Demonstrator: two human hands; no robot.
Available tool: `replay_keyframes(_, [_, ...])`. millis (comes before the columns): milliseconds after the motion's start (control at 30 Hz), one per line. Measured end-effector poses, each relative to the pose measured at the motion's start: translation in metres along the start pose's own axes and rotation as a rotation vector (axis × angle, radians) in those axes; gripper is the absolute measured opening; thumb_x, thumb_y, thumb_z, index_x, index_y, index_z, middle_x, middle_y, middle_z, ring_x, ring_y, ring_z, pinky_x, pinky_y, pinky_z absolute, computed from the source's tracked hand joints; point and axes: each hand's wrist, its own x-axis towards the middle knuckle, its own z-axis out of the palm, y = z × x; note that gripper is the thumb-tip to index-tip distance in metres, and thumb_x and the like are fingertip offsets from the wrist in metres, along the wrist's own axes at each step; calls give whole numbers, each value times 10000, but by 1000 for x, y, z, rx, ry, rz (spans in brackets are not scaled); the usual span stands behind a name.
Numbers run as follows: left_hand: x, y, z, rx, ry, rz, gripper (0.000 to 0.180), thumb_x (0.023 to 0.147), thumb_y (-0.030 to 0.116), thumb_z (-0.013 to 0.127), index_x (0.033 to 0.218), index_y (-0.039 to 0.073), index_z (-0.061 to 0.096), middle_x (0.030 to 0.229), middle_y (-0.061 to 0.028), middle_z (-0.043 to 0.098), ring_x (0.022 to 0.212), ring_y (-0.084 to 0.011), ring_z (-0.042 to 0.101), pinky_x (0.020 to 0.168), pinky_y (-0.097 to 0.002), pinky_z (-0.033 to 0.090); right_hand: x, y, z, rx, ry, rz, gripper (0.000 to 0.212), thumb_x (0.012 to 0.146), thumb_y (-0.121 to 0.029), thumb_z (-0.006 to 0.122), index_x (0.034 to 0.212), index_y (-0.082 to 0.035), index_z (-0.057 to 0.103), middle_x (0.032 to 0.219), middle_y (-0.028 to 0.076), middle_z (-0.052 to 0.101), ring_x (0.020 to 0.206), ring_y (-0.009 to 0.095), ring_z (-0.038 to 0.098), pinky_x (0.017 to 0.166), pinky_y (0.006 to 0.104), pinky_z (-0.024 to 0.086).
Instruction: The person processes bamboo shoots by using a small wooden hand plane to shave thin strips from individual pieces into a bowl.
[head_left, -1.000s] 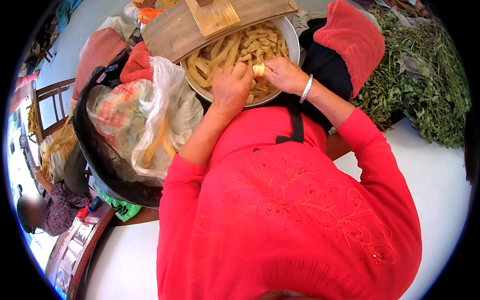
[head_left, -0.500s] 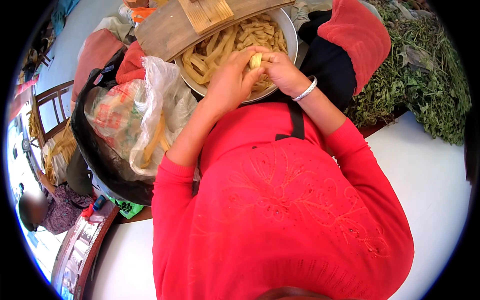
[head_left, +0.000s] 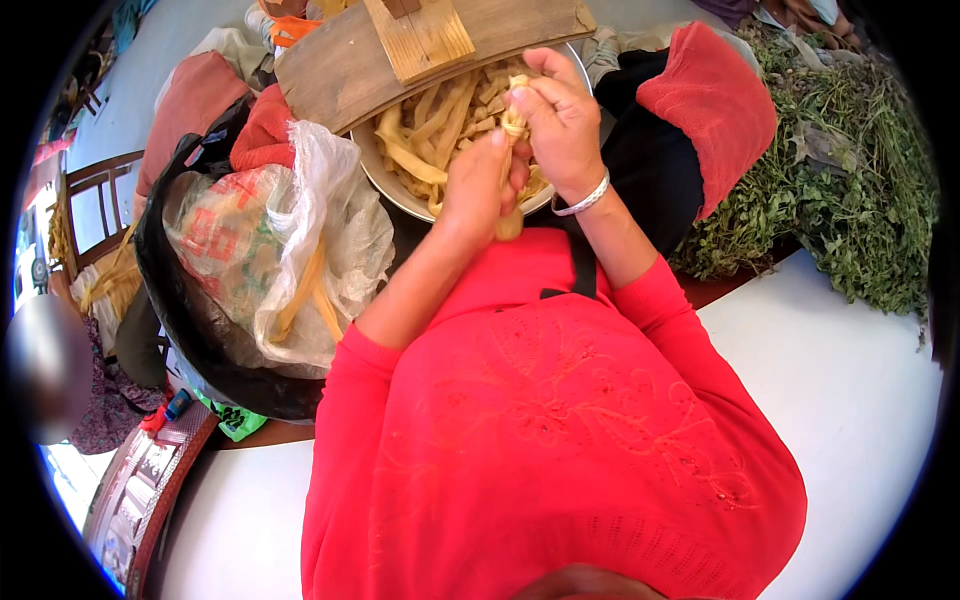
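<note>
A pale yellow strip (head_left: 515, 124), which looks like tofu skin, is twisted into a knot between my hands. My left hand (head_left: 473, 185) is closed round its lower part, and a loose end hangs out beneath the fingers. Higher up, my right hand (head_left: 565, 125) pinches the upper end between thumb and fingers. Both hands are over the near side of a round metal basin (head_left: 372, 165). Inside it lie several long loose strips (head_left: 425, 130) and shorter folded pieces. A wooden board (head_left: 325, 75) with a crosspiece (head_left: 425, 45) rests across the basin's far side.
Left of the basin, a black bag (head_left: 165, 275) holds a clear plastic bag (head_left: 340, 190) with yellow strips. A red cloth (head_left: 705, 110) and a heap of green plants (head_left: 850, 200) are at the right. Another person (head_left: 105, 400) is at the far left.
My right hand has risen and pulled away from my left hand, which has come lower. The yellow strip now shows drawn out between them, knotted, with a loose end below.
</note>
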Motion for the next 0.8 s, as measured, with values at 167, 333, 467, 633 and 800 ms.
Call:
replay_keyframes(167, [-7, 4, -32, 710, 102, 468, 120, 916, 128, 533, 901, 30, 600, 665, -63, 538, 615, -169, 567, 535, -322, 445, 0, 14, -20, 348, -142, 307, 323, 891, -209, 608, 1125, 15, 602, 1192, 74, 545, 1020, 140, 525, 869, 244, 423])
replay_keyframes(333, [2, 40, -38, 1295, 150, 952, 114, 832, 127, 625, 924, 65, 597, 765, -125, 607, 699, -323, 599, 568, -380, 465, 38, 5, -40, -30, -256, -12, 432, 931, -349, 559, 1216, -23, 560, 1115, 69, 604, 1056, 123, 542, 899, 277, 423])
replay_keyframes(467, [12, 56, -30, 1226, 27, 879, 118, 848, 113, 624, 921, 46, 559, 782, -137, 612, 701, -325, 605, 587, -365, 470, 52, -20, -33, 88, -655, 395, 273, 889, -259, 633, 1059, -45, 648, 892, 57, 648, 800, 107, 611, 711, 236, 503])
replay_keyframes(633, [32, 66, -44, 706, -100, 580, 83, 890, 110, 598, 905, 40, 557, 700, -22, 572, 608, -123, 517, 534, -252, 394, 65, -25, -31, 303, -699, 633, 152, 865, -139, 646, 968, -27, 645, 778, 42, 656, 634, 87, 630, 586, 211, 536])
replay_keyframes(800, [44, 94, -58, 440, -120, 288, 129, 914, 191, 587, 960, 71, 594, 703, 59, 515, 574, -14, 399, 512, -155, 300, 78, -20, -18, 354, -588, 516, 105, 884, -98, 615, 956, -25, 638, 712, 23, 608, 607, 71, 579, 565, 199, 505])
